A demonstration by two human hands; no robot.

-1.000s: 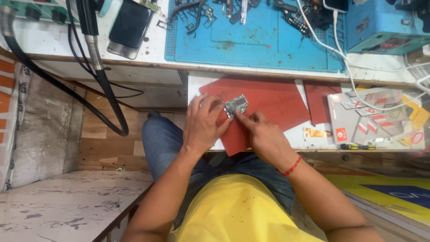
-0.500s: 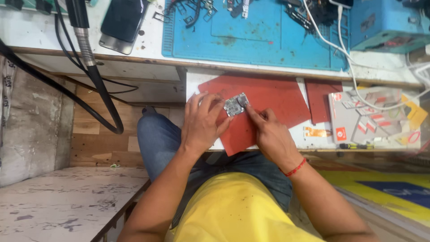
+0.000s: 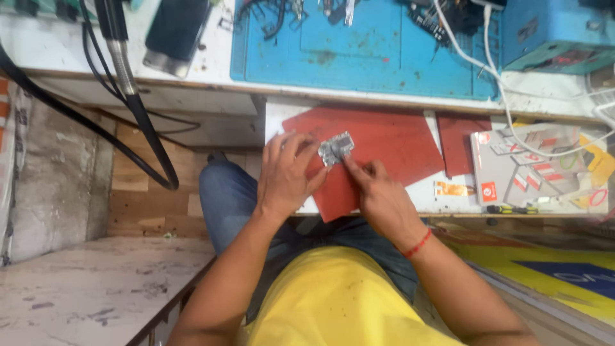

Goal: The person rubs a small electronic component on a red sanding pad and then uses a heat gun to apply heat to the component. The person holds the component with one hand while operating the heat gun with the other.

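Far left, a black flexible hose (image 3: 144, 122) hangs from the white bench, with a dark flat phone (image 3: 176, 32) lying beside it. My left hand (image 3: 288, 173) rests on the red rectangular mat (image 3: 384, 144), fingers curled together and pinching the left edge of a small silvery circuit board (image 3: 336, 148). The board lies on the mat's near-left part. My right hand (image 3: 378, 195) touches the board's right edge with index finger extended, other fingers folded. Far right, a tray of red-and-white packets (image 3: 532, 173).
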